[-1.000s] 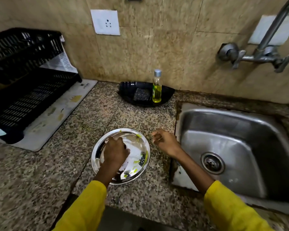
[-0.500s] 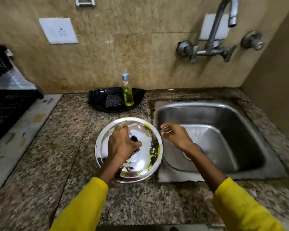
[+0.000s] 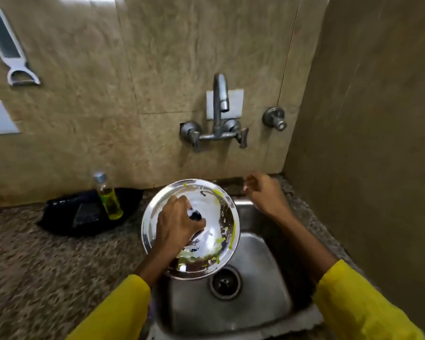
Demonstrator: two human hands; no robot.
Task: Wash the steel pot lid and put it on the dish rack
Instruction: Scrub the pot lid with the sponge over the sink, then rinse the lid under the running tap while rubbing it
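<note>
The round steel pot lid (image 3: 216,217), smeared with green and dark residue, hangs over the left part of the steel sink (image 3: 263,298). My left hand (image 3: 176,224) grips its black knob from above. My right hand (image 3: 264,190) is raised over the sink's back rim, fingers loosely curled and holding nothing, below the wall tap (image 3: 220,106). The dish rack is out of view.
A black tray (image 3: 64,214) with a dark scrub pad (image 3: 87,213) and a bottle of yellow-green liquid (image 3: 108,197) sits on the granite counter (image 3: 47,271) left of the sink. Tap handles (image 3: 193,133) and a separate valve (image 3: 275,119) are on the wall. A side wall rises at the right.
My left hand has lifted the lid off the counter and carried it right, over the sink. My right hand has risen toward the back wall. The view has swung right and the rack has left it.
</note>
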